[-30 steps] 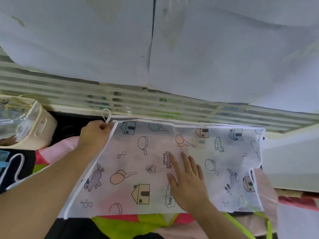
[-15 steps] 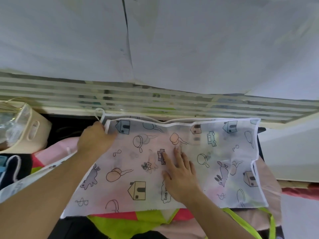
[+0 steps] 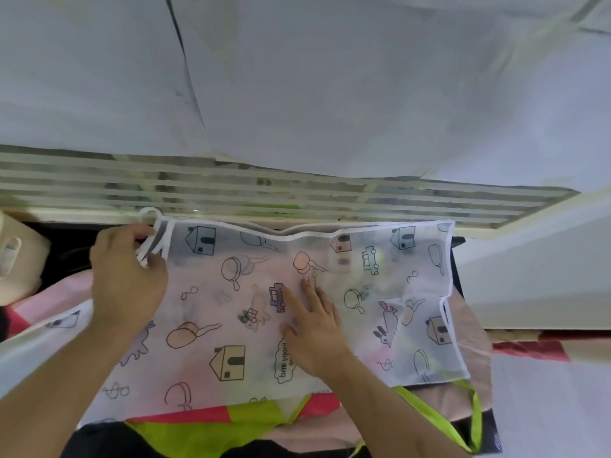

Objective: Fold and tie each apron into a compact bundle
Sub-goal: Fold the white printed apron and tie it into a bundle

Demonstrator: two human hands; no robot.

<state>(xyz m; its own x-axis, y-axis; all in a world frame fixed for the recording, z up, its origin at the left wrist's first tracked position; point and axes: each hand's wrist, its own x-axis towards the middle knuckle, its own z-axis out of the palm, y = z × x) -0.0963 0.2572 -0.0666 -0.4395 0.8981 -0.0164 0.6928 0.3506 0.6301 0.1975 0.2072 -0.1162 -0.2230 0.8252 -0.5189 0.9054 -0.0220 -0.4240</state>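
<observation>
A thin white apron (image 3: pixel 380 292) printed with houses, rabbits and pans lies spread flat over other aprons. My left hand (image 3: pixel 127 279) pinches its far left corner and the white strap (image 3: pixel 155 241) there, lifting the edge slightly. My right hand (image 3: pixel 312 325) lies flat on the middle of the apron, fingers straight, pressing it down.
Under the white apron lie a pink apron (image 3: pixel 469 368) and a red and lime-green apron (image 3: pixel 251 421) with a green strap (image 3: pixel 476 414). A cream basket (image 3: pixel 16 259) stands at the far left. A slatted ledge (image 3: pixel 297 193) and white wall run along the back.
My left hand has taken up the corner and strap and begun drawing the left edge inward. My right hand stays pressed on the middle.
</observation>
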